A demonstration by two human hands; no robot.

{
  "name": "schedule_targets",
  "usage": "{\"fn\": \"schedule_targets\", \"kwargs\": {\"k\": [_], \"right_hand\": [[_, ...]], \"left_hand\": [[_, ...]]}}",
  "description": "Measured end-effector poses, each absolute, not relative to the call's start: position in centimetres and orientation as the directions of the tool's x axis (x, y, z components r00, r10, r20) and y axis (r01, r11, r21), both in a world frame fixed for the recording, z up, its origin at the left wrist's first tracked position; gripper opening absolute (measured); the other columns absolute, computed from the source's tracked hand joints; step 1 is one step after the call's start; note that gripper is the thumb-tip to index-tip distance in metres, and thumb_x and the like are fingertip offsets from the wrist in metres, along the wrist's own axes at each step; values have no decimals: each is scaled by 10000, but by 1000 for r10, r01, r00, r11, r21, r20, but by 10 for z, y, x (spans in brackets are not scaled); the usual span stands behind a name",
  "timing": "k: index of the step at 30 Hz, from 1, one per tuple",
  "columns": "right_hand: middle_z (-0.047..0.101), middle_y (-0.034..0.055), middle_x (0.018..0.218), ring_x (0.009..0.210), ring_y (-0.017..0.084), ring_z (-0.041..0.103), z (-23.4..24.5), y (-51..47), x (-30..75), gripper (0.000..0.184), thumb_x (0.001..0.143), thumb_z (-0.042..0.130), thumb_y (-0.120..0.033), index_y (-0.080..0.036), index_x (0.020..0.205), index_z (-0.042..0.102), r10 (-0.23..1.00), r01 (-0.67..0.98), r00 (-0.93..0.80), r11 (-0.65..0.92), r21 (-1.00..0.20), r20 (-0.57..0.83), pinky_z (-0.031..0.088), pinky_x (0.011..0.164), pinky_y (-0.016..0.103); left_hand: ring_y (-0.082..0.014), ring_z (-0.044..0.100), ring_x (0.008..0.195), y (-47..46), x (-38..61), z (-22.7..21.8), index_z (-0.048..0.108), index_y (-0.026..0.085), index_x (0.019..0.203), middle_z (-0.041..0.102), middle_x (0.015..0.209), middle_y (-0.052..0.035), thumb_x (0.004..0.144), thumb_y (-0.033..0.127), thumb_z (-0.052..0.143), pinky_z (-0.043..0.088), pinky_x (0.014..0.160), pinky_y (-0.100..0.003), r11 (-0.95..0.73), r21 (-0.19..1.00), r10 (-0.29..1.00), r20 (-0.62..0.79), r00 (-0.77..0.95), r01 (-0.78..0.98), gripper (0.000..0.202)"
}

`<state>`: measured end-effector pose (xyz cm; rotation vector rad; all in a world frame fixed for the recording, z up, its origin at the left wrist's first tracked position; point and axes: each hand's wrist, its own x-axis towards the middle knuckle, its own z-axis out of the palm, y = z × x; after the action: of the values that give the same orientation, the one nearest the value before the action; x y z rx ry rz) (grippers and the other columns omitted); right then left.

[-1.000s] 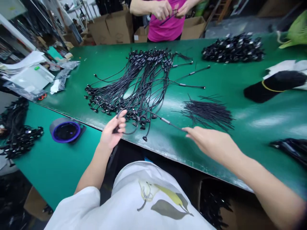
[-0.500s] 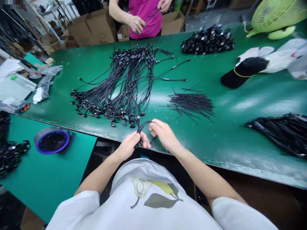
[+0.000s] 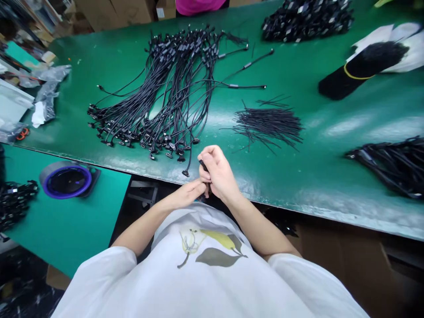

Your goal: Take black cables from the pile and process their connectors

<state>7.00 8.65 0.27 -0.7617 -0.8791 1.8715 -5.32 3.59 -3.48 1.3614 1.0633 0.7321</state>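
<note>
My right hand (image 3: 218, 174) is closed in a pinch at the table's front edge. A small black end of a cable (image 3: 203, 165) pokes out between its thumb and fingers. Just below and touching it, my left hand (image 3: 185, 195) has its fingers pressed together round the same black cable, most of which is hidden by the hands. Beyond them a wide spread of black cables (image 3: 162, 92) with plugs at both ends covers the table. One cable's plug (image 3: 186, 173) lies nearest my hands. To the right is a loose pile of thin black ties (image 3: 270, 123).
At the back right sits a heap of coiled black cables (image 3: 308, 20). A black bundle with a yellow band (image 3: 361, 73) and bagged black cables (image 3: 394, 165) lie right. A purple-rimmed tape roll (image 3: 67, 181) rests on the lower left table. A person in pink stands opposite.
The looped cable between my hands is now gathered and mostly covered. My right hand has closed in against my left. The view has tipped downward, so the other person's hands are out of sight.
</note>
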Motion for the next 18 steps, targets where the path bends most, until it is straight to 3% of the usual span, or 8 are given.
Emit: {"fn": "schedule_targets", "kwargs": {"k": [3, 5, 8, 11, 15, 18], "right_hand": [[390, -80, 641, 406, 15, 255, 8, 92, 72, 353, 834, 618, -553, -226, 863, 488, 898, -455, -428, -306, -836, -96, 171, 361, 153], [331, -95, 544, 392, 26, 236, 12, 95, 74, 364, 868, 562, -574, -219, 830, 491, 901, -420, -427, -267, -867, -71, 190, 366, 152], [309, -107, 487, 378, 29, 234, 15, 96, 76, 370, 882, 544, -576, -216, 825, 482, 903, -384, -426, -233, -893, -53, 212, 364, 145], [354, -102, 539, 372, 19, 247, 13, 99, 77, 361, 882, 552, -562, -211, 841, 480, 903, -425, -428, -249, -870, -50, 215, 347, 140], [429, -78, 690, 406, 4, 324, 11, 107, 80, 355, 827, 643, -503, -198, 816, 461, 885, -518, -446, -378, -767, -134, 252, 348, 139], [398, -85, 687, 405, -13, 247, 12, 111, 84, 346, 792, 688, -436, -185, 781, 451, 849, -532, -487, -473, -702, -203, 176, 339, 123]], "left_hand": [[-242, 576, 1024, 35, -48, -34, 661, 160, 829, 649, 945, -103, 804, 682, 549, 421, 984, -387, 171, 985, 937, -172, 305, 28, 534], [-227, 612, 924, 34, -42, -29, 642, 144, 846, 651, 889, -93, 784, 669, 593, 469, 913, -391, 352, 928, 898, -298, 324, -121, 530], [-157, 599, 696, 31, -34, -18, 590, 129, 850, 602, 727, -35, 783, 615, 641, 513, 746, -340, 576, 749, 799, -434, 416, -326, 493], [-115, 542, 610, 30, -31, -7, 565, 132, 827, 504, 639, 19, 789, 540, 682, 498, 670, -290, 620, 649, 778, -436, 453, -440, 427], [-69, 426, 502, 30, -30, -2, 566, 130, 800, 376, 565, 68, 783, 501, 709, 440, 563, -230, 634, 600, 772, -453, 446, -488, 397], [-54, 377, 471, 29, -27, -2, 585, 127, 807, 365, 562, 75, 751, 464, 752, 415, 524, -215, 644, 583, 764, -464, 448, -496, 380]]}}
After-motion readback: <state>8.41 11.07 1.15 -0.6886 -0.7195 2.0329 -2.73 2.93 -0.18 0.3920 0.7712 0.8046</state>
